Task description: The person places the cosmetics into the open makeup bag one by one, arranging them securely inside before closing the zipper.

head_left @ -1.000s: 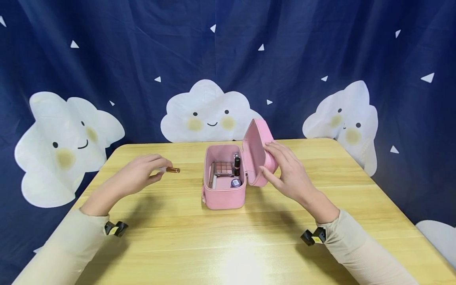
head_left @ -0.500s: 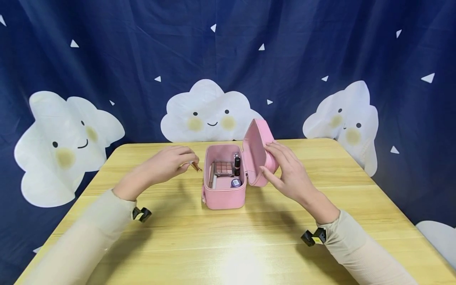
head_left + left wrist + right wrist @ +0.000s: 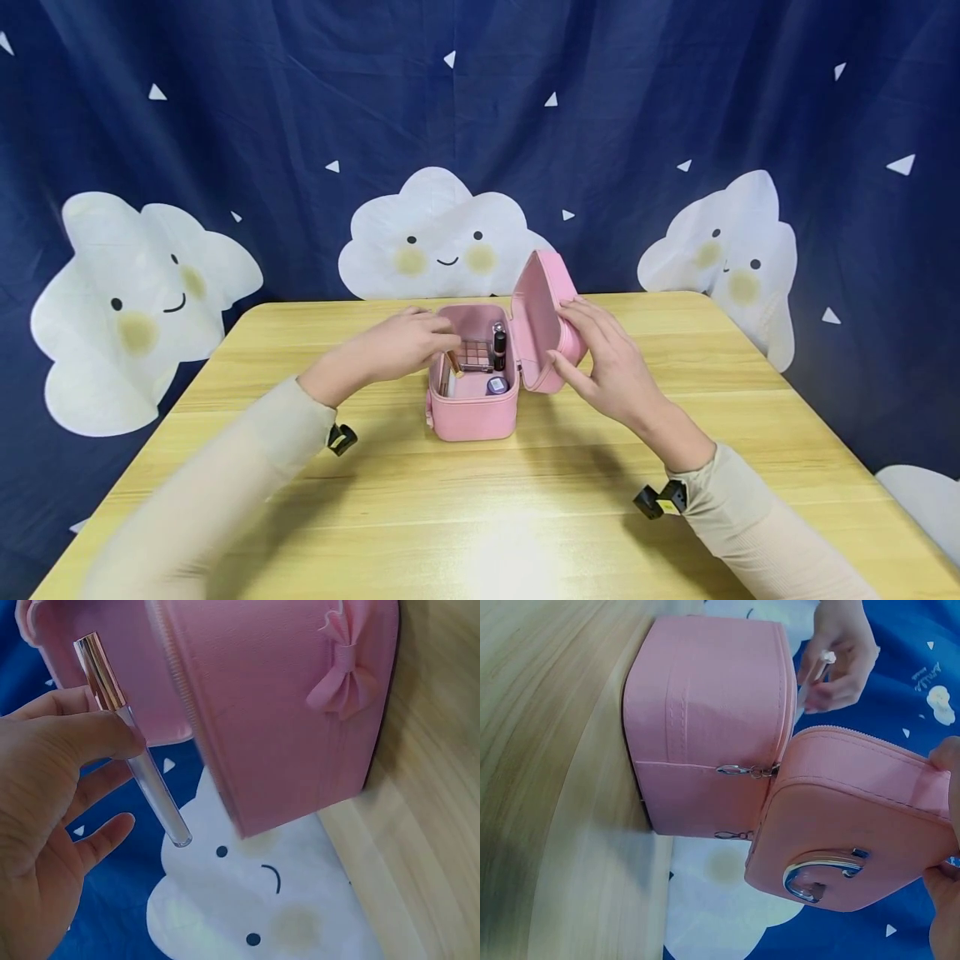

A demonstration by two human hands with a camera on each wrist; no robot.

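Observation:
The pink makeup case stands on the table with its lid raised to the right. In the head view my left hand hovers over the case's left rim. It pinches a lip gloss tube with a shiny rose-gold cap, clear in the left wrist view, between thumb and fingers. My right hand holds the lid by its outer edge. Inside the case lie an eyeshadow palette, a black lipstick-like tube and a small round jar. Slim items along the left wall are partly hidden.
The wooden table extends around the case on every side. Behind it hangs a dark blue curtain with smiling clouds. A pink bow sits on the case's outside, and a metal-trimmed handle on the lid.
My left hand has carried the lip gloss rightward, from the left part of the table to above the case, and its cap has tipped downward. The right hand and lid have stayed put.

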